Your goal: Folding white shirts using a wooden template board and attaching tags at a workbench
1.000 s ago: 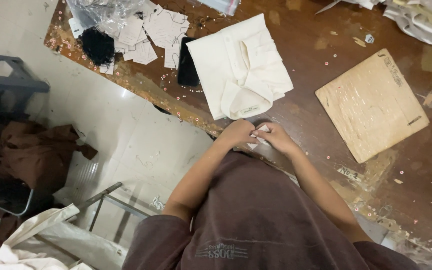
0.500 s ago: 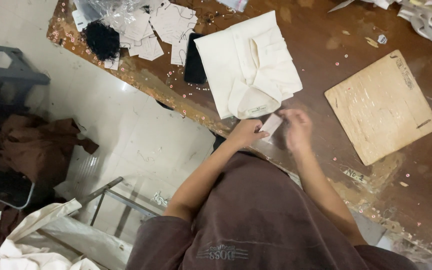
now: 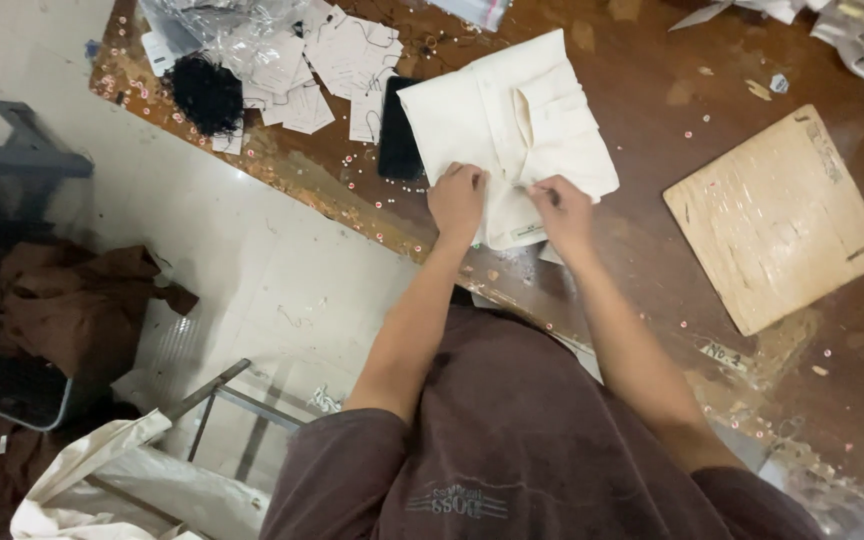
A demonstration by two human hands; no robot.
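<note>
A folded cream garment [image 3: 512, 115] lies on the worn brown table [image 3: 652, 60], with a small sewn label [image 3: 527, 232] at its near edge. My left hand [image 3: 457, 197] rests on the garment's near left part, fingers curled into the cloth. Just right of the label, my right hand [image 3: 560, 212] pinches the fabric with bent fingers. A small white slip [image 3: 550, 256] shows on the table beside my right wrist.
A pale wooden board [image 3: 777, 215] lies to the right. A black flat slab [image 3: 399, 140], paper tags [image 3: 342, 60], a black thread bundle [image 3: 207, 92] and clear plastic [image 3: 242, 25] sit left of the garment. Brown cloth [image 3: 72, 300], a white sack [image 3: 112, 480] and a metal frame [image 3: 222, 395] are on the floor.
My hands were together at the table edge, holding a small white slip. Both have moved forward onto the cream garment's near edge, and they are now apart.
</note>
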